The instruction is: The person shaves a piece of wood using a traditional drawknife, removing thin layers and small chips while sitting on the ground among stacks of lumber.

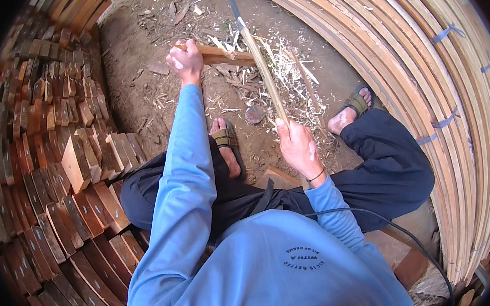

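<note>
My left hand (186, 61) is closed round one end of a short reddish-brown wood piece (220, 55), held over the ground ahead of me. My right hand (300, 147) grips the lower end of a long-handled machete (261, 65). Its pale wooden handle slants up and away to the left, and its narrow grey blade (232, 3) runs out of view at the top. From here the handle crosses in front of the wood's right end; I cannot tell whether they touch. Pale wood shavings (290, 72) lie scattered on the dirt below and to the right.
Stacked timber blocks (57, 185) rise along my left. Long boards (404, 54), bundled with bluish straps (447, 32), line the right. My sandaled feet (227, 143) stand apart on the dirt floor (134, 64). A black cable (388, 220) runs past my right side.
</note>
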Demonstrator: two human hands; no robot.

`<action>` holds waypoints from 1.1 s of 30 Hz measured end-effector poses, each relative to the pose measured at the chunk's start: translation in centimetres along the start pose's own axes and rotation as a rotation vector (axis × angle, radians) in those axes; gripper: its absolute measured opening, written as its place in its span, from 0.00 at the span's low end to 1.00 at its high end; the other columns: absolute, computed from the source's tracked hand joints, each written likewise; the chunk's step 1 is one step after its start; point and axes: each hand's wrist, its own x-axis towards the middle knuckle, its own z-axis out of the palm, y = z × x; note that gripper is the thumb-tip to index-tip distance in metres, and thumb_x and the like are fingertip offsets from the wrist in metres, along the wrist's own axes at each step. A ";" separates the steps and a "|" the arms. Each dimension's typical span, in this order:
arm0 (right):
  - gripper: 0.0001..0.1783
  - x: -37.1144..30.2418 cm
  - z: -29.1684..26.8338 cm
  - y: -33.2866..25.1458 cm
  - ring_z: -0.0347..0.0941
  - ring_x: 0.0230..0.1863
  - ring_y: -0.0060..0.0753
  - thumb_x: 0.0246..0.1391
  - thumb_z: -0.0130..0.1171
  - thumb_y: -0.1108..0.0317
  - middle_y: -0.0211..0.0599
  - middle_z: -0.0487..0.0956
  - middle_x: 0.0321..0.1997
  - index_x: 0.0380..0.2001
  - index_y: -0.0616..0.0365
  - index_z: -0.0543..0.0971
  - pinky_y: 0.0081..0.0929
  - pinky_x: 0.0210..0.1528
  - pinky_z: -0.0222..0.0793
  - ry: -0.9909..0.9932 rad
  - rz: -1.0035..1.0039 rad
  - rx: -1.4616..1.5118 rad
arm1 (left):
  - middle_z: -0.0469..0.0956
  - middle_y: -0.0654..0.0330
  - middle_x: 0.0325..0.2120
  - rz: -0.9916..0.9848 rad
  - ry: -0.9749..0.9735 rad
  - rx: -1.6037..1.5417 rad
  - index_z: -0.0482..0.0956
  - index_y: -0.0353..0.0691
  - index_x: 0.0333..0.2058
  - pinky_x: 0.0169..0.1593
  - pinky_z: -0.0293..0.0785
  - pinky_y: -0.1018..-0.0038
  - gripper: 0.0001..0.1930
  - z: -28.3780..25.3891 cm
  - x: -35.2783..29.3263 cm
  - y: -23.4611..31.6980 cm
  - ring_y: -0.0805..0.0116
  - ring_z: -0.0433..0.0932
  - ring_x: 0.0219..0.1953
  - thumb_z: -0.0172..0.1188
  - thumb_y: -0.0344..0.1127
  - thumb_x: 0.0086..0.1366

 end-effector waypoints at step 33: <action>0.24 -0.1 -0.7 1.0 0.72 0.19 0.53 0.68 0.48 0.57 0.49 0.73 0.15 0.25 0.67 0.74 0.45 0.26 0.69 -0.317 0.481 0.336 | 0.80 0.39 0.21 0.246 -0.025 0.006 0.81 0.32 0.26 0.38 0.77 0.53 0.16 1.3 -1.1 1.6 0.40 0.82 0.28 0.56 0.42 0.57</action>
